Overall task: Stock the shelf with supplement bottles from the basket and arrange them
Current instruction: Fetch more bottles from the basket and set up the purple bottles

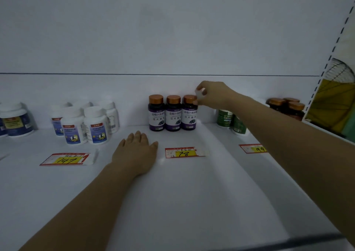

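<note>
Three purple, copper-capped bottles (pixel 173 113) stand side by side.

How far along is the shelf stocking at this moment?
Done: three purple bottles stand in a row behind the 78 price tag, with white bottles and green bottles grouped either side. In hand: the right hand curls at the rightmost purple bottle's cap, grip unclear; the left hand lies flat on the shelf. Left: no basket in view, so remaining stock cannot be judged.
</note>
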Demonstrator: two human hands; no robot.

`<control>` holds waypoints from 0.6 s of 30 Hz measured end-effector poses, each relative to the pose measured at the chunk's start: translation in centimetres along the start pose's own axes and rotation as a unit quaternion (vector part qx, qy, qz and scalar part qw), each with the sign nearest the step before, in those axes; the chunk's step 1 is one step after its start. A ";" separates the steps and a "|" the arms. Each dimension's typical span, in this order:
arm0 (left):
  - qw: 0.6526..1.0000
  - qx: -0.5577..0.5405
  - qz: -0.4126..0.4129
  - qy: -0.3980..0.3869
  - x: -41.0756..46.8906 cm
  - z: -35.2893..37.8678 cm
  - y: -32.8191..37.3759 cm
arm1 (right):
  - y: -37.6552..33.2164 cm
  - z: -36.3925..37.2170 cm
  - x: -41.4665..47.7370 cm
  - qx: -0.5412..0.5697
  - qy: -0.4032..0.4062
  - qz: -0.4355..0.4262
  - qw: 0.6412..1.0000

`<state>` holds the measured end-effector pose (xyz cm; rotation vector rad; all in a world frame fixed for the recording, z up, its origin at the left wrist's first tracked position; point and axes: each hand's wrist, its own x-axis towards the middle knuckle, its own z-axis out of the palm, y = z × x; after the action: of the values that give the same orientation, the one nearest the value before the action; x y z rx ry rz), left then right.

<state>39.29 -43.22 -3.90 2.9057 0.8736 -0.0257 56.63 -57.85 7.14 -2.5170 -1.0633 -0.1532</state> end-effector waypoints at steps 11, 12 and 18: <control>0.989 -0.115 0.082 0.045 -4.0 -4.4 9.1 | 8.0 -8.2 -3.7 -0.117 0.005 -0.021 0.993; 0.988 -0.123 0.083 0.054 -3.8 -4.5 10.7 | 8.6 -8.3 -3.8 -0.124 -0.002 -0.027 0.992; 0.986 -0.114 0.099 0.068 -2.4 -2.1 19.9 | 11.3 -6.5 -4.7 -0.127 -0.044 -0.084 0.987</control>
<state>48.24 -60.76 0.20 2.7858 0.5589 0.2735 61.62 -70.69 8.23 -2.6776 -1.3695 -0.2402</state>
